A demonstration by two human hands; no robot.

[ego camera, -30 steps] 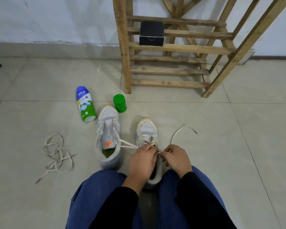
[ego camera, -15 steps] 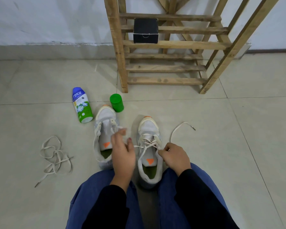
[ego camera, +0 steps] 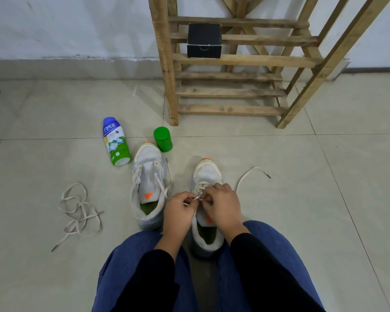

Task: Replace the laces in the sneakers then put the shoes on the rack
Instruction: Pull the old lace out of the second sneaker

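So, left hand (ego camera: pixel 180 212) and right hand (ego camera: pixel 221 206) are pinching the lace (ego camera: pixel 198 198) over the near sneaker (ego camera: pixel 206 174) mid-floor, seemingly partway laced; other sneaker (ego camera: pixel 148 174) is sitting loosely laced, rack (ego camera: pixel 230 109) at the floor's far edge is holding no shoes.

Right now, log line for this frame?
step: lacing right sneaker | left hand: pinches lace | right hand: pinches lace | rack: no shoes visible

Beneath the left hand (ego camera: pixel 178 212) and right hand (ego camera: pixel 221 206) we saw a floor (ego camera: pixel 324 199) of large pale grey tiles with thin dark grout lines (ego camera: pixel 54 138). Well beyond both hands rose a white painted wall (ego camera: pixel 65 25) over a grey skirting band (ego camera: pixel 65 69). Ahead of the right hand a bare wooden slatted rack (ego camera: pixel 230 60) stood before it, in soft, even light.
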